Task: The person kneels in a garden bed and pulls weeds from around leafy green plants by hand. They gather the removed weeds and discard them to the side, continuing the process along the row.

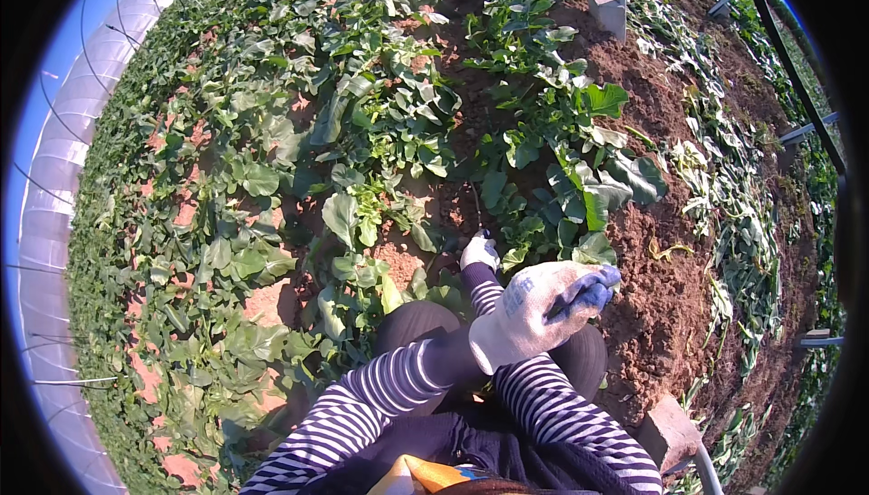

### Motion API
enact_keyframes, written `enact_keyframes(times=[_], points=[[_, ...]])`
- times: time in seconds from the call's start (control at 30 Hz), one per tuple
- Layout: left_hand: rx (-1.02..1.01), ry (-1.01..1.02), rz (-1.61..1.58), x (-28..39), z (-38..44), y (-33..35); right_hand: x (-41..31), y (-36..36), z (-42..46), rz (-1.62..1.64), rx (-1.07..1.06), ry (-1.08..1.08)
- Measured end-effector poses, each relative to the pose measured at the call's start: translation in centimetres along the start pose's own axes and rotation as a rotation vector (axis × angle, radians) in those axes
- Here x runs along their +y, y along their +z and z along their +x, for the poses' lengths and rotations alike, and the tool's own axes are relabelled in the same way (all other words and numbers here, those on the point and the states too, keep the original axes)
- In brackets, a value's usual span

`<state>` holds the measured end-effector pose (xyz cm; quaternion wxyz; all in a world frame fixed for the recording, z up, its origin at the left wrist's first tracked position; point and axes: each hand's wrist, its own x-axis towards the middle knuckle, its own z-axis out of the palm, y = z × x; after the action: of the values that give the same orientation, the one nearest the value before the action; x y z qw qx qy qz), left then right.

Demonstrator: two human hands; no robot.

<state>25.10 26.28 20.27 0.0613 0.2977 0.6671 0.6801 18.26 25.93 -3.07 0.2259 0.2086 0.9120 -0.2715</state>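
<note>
My arms cross in front of my knees. My left hand (546, 308), in a white knit glove with blue-coated fingers, is raised above my right forearm near the right knee. Its fingers are curled in; nothing is seen between them. Farther forward and lower, my right hand (481, 249), also gloved, reaches to the soil beside broad-leaved green plants (529, 203). Its fingertips are dark and small in view, so its grip cannot be told. A thin pale stem or string (476, 203) shows on the soil just beyond it.
Rows of leafy plants (258, 179) spread ahead and left. Bare reddish soil (645, 298) and wilted cut greens (743, 278) lie at the right. Concrete blocks (669, 430) hold metal poles, with another block (606, 14) farther ahead. Clear plastic sheeting (54, 223) curves along the left.
</note>
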Motion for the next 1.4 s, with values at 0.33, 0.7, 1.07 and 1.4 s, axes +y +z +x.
enact_keyframes(times=[0.33, 0.7, 1.07, 1.4], points=[[-0.01, -0.021, -0.014, -0.6, 0.3, 0.2, 0.5, 0.8, 2.2, -0.044, -0.14, -0.008], [0.071, 0.096, 0.187, -2.1, 0.1, 3.9, 4.0, 3.1, -1.0, -0.092, -0.296, -0.077], [-0.063, 0.306, 0.299, -3.5, -0.9, 5.9, 4.1, -1.8, -6.3, -0.206, -0.429, -0.172], [0.026, 0.257, 0.272, -1.6, -1.0, 3.5, 0.0, -1.0, -0.8, 0.066, -0.067, -0.068]])
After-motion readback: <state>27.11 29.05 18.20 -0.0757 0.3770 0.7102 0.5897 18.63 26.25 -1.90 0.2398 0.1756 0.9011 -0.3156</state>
